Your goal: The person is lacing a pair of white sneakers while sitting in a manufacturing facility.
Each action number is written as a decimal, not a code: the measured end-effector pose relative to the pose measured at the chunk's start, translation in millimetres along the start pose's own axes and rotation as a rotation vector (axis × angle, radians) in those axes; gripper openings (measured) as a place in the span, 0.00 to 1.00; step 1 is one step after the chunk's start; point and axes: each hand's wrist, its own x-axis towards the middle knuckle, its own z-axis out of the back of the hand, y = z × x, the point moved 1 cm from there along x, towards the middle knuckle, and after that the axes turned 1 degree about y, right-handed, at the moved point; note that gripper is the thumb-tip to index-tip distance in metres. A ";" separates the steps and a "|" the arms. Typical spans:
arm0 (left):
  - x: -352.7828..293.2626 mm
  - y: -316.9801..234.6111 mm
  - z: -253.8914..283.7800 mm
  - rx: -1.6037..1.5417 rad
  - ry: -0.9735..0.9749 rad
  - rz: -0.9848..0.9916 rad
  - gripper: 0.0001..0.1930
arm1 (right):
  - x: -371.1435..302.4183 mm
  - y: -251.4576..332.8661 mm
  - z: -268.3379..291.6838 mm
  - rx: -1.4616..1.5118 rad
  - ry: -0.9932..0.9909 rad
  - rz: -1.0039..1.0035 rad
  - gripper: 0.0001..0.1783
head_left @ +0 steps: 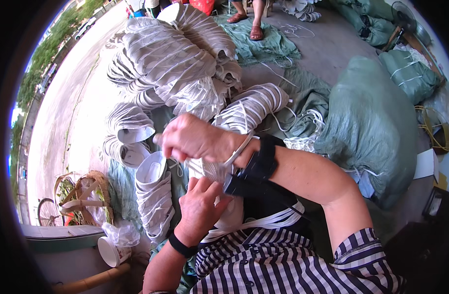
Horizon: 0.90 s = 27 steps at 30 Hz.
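In front of my body is a white mesh shoe upper, partly hidden by my hands. My left hand presses its bent fingers against the near side of the upper and appears to grip it. Just above, my right hand is closed in a fist, the arm reaching across from the right. A small pale end of something, like a tool handle, pokes out of that fist; the rest is hidden. A thin white lace hangs below the fist. More white laces lie over my lap.
Nested stacks of white shoe uppers stand ahead and left, with a big heap behind. A bulging green sack stands at right. At lower left are a white tub and a wicker basket. Another person's sandalled feet rest beyond.
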 end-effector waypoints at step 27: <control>-19.4 35.9 -5.5 -0.238 -0.051 0.020 0.15 | -105.5 86.3 43.6 -0.214 0.132 0.222 0.15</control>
